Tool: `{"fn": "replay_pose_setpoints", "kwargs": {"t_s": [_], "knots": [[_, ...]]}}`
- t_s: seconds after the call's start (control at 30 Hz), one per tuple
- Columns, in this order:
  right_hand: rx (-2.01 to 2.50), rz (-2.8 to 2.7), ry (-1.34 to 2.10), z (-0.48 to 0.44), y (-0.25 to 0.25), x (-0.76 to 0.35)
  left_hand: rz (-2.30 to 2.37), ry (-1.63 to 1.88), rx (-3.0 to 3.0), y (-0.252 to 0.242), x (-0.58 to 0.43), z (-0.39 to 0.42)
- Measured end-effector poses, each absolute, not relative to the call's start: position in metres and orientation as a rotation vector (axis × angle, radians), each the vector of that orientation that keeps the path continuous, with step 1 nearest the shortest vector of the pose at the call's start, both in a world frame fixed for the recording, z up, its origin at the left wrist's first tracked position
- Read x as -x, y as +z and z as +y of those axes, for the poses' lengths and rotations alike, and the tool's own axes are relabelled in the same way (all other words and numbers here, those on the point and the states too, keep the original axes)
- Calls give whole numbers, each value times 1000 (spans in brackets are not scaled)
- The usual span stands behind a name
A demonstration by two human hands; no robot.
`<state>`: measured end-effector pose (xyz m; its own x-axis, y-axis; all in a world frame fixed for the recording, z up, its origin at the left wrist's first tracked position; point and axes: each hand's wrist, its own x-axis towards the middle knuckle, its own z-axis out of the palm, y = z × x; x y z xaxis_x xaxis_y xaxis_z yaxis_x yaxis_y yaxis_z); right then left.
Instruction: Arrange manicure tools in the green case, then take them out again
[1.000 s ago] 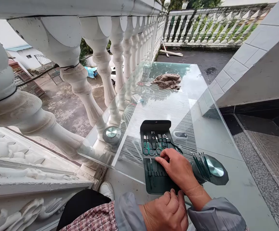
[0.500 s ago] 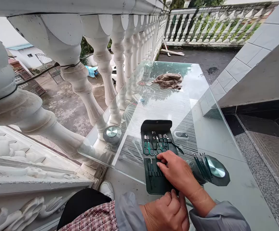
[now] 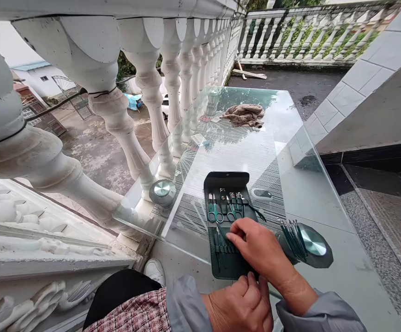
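A dark green manicure case (image 3: pixel 228 273) lies unfolded on the glass table. Nail scissors (image 3: pixel 216 216), nail clippers (image 3: pixel 233 198) and other small tools sit under straps in its upper half. Slim tools (image 3: pixel 218 240) stand in the loops of the lower half. Over that lower half, my right hand (image 3: pixel 260 249) has thumb and forefinger brought together; what lies between them is too small to make out. My left hand (image 3: pixel 243 302) is closed at the case's near edge, gripping it, partly beneath my right wrist. Several thin green-handled tools (image 3: pixel 293 240) lie in a bunch right of my right hand.
The glass table (image 3: pixel 325 203) rests on round metal-capped supports (image 3: pixel 163 188). A crumpled brown cloth (image 3: pixel 244 115) lies at its far end, and a small grey oval device (image 3: pixel 262 194) sits beyond the case. White balusters (image 3: pixel 136 92) line the left; a tiled wall (image 3: pixel 376 69) slopes at the right.
My right thumb and forefinger have come closer together over the lower loops, and a slim tool there now looks more slanted. My left hand stays at the case's near edge.
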<state>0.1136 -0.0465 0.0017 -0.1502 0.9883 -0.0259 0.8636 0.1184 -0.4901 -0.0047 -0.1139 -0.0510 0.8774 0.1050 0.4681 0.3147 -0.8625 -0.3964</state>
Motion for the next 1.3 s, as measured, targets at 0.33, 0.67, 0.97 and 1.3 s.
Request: {"fn": "replay_pose_setpoints", "kwargs": {"t_s": [0.33, 0.67, 0.97, 1.3], "knots": [[1905, -2102, 547, -42, 2, -117, -299, -605, 2557, -42, 7, -112], [1904, -2058, 498, -38, -3, -113, -292, -585, 2594, -43, 6, -113], [1955, -2239, 192, -42, -4, -112, -325, -742, 2592, -45, 4, -112], [1945, -2253, 197, -38, -5, -121, -310, -687, 2567, -36, 5, -111]]}}
